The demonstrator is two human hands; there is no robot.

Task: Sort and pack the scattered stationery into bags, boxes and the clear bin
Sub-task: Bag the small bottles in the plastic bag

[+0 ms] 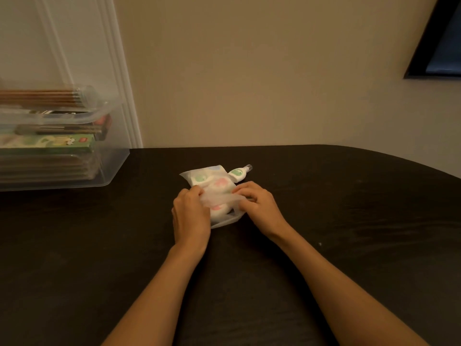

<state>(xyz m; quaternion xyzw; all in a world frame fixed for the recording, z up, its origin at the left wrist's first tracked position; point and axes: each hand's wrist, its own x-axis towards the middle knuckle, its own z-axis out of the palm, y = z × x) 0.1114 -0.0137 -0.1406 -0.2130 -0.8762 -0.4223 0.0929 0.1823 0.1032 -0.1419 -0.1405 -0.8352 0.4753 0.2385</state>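
Observation:
A small frosted plastic bag (212, 182) lies on the dark table (324, 221), holding white correction tapes with green and pink labels. My left hand (190, 211) pinches the bag's near edge on the left. My right hand (257, 203) pinches the same opening on the right. One more white correction tape (239, 174) with a green label and a clear cap lies loose on the table, touching the bag's far right corner. The clear bin (109, 156) stands at the far left.
The clear bin holds a green patterned box (50, 144), flat packs and bundles of pencils (42, 97), some above its rim. A beige wall and white door trim stand behind the table. A dark screen corner (441, 46) shows at the upper right.

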